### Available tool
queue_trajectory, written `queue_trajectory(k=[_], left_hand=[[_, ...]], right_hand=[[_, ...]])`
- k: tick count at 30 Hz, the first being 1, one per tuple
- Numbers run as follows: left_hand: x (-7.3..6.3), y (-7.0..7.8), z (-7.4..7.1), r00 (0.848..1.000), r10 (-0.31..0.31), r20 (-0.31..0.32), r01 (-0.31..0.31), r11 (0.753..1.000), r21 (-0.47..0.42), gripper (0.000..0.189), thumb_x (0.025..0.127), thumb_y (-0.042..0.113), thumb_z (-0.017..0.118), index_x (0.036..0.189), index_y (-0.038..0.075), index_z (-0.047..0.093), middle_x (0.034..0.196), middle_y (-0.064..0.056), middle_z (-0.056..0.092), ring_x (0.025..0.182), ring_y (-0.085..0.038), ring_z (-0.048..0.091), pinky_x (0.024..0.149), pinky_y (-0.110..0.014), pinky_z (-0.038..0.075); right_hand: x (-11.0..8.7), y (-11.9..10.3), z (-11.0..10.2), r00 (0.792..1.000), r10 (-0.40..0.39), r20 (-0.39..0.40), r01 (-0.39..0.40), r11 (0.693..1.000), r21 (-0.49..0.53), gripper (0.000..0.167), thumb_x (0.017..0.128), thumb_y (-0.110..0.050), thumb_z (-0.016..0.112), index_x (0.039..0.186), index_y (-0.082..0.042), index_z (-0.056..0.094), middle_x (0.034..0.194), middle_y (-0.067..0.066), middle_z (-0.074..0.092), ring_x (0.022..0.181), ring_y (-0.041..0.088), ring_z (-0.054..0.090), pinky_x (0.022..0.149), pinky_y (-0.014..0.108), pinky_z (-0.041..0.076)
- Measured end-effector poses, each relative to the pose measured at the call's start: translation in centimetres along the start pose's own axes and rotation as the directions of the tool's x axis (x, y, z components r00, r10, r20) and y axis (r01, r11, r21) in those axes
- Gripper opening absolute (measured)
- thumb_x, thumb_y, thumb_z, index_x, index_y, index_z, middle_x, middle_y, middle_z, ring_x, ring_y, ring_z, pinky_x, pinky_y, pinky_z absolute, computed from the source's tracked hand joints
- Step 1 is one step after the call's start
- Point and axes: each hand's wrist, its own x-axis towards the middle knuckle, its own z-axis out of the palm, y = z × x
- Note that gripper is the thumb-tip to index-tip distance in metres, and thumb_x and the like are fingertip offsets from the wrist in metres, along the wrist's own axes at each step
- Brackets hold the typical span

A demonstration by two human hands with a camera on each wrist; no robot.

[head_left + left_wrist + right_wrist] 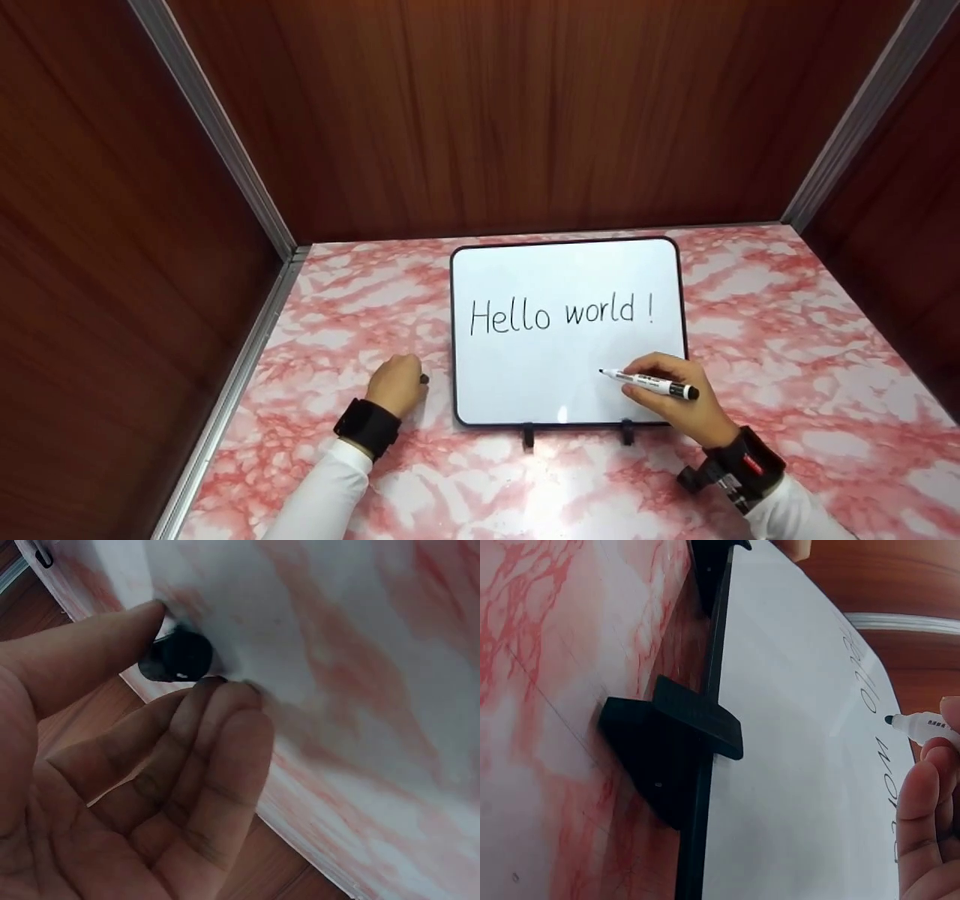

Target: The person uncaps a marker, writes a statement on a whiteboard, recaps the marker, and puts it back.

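A whiteboard [517, 386] with a dark frame leans on two black stand feet and bears the handwritten words "Hello world !" [562, 313]. My right hand [679, 394] pinches an uncapped whiteboard marker [651, 384] in front of the board's lower right part, its black tip pointing left. In the right wrist view the marker [926, 726] shows a white barrel; whether its tip touches the board I cannot tell. Left of the board, my left hand [395, 386] holds a small black marker cap [180, 656] between thumb and fingers, close above the table.
The table [360, 300] has a red-and-white marbled top. Brown wood-look panels [495, 112] enclose it at the back and both sides, with metal posts [217, 127] at the corners. One black stand foot [660, 742] juts out in front of the board's lower edge.
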Motion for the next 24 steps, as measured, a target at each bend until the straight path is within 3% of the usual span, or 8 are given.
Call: queue_trajectory(k=[6, 12, 15, 18, 20, 24], left_hand=[[-0.1, -0.1, 0.1, 0.998, 0.019, -0.054, -0.021, 0.999, -0.036, 0.023, 0.077, 0.000, 0.071, 0.059, 0.010, 0.060, 0.060, -0.002, 0.058, 0.057, -0.020, 0.056, 0.056, -0.037, 0.048], [-0.4, 1.0, -0.9, 0.986, 0.017, -0.164, -0.033, 0.995, -0.098, 0.003, 0.080, 0.007, 0.071, 0.079, 0.008, 0.069, 0.078, -0.004, 0.066, 0.073, -0.024, 0.063, 0.066, -0.041, 0.052], [-0.6, 2.5, -1.5, 0.961, 0.046, -0.274, -0.078, 0.991, -0.107, 0.006, 0.083, 0.011, 0.073, 0.085, 0.008, 0.068, 0.083, -0.005, 0.065, 0.078, -0.025, 0.064, 0.071, -0.041, 0.053], [-1.1, 4.9, -2.0, 0.927, 0.126, -0.354, -0.183, 0.974, -0.131, 0.009, 0.084, 0.012, 0.073, 0.090, 0.008, 0.068, 0.088, -0.005, 0.064, 0.083, -0.024, 0.064, 0.075, -0.040, 0.054], [-1.6, 6.6, -2.1, 0.911, 0.179, -0.371, -0.253, 0.954, -0.161, 0.011, 0.084, 0.012, 0.073, 0.092, 0.009, 0.068, 0.090, -0.004, 0.065, 0.083, -0.022, 0.064, 0.075, -0.037, 0.054], [-2.7, 9.8, -1.9, 0.902, 0.267, -0.339, -0.347, 0.916, -0.202, 0.014, 0.083, 0.013, 0.075, 0.095, 0.010, 0.069, 0.093, -0.001, 0.067, 0.085, -0.017, 0.064, 0.077, -0.031, 0.054]], right_hand=[[-0.3, 1.6, 0.3, 1.000, -0.026, 0.015, 0.026, 0.999, 0.023, 0.028, 0.073, 0.018, 0.073, 0.096, 0.003, 0.068, 0.080, 0.016, 0.065, 0.063, 0.012, 0.056, 0.050, 0.020, 0.045], [-0.5, 1.6, 0.3, 0.999, -0.004, 0.047, 0.001, 0.998, 0.057, 0.026, 0.076, 0.015, 0.074, 0.098, 0.002, 0.068, 0.082, 0.017, 0.066, 0.064, 0.011, 0.056, 0.051, 0.021, 0.045], [-0.4, 1.4, 0.4, 0.999, -0.007, 0.053, 0.004, 0.998, 0.061, 0.026, 0.076, 0.017, 0.072, 0.099, 0.004, 0.067, 0.082, 0.019, 0.065, 0.064, 0.010, 0.056, 0.051, 0.020, 0.045], [-0.3, 1.1, 0.6, 0.998, -0.034, 0.058, 0.029, 0.996, 0.086, 0.028, 0.075, 0.020, 0.070, 0.099, 0.006, 0.066, 0.083, 0.019, 0.065, 0.065, 0.010, 0.057, 0.053, 0.020, 0.046], [-0.2, 0.9, 0.8, 0.996, -0.067, 0.065, 0.059, 0.991, 0.120, 0.028, 0.075, 0.022, 0.068, 0.100, 0.008, 0.065, 0.084, 0.021, 0.065, 0.066, 0.011, 0.057, 0.053, 0.020, 0.047], [0.0, 0.5, 1.2, 0.989, -0.121, 0.080, 0.103, 0.973, 0.205, 0.030, 0.076, 0.025, 0.063, 0.103, 0.012, 0.063, 0.087, 0.025, 0.064, 0.072, 0.013, 0.060, 0.056, 0.020, 0.048]])
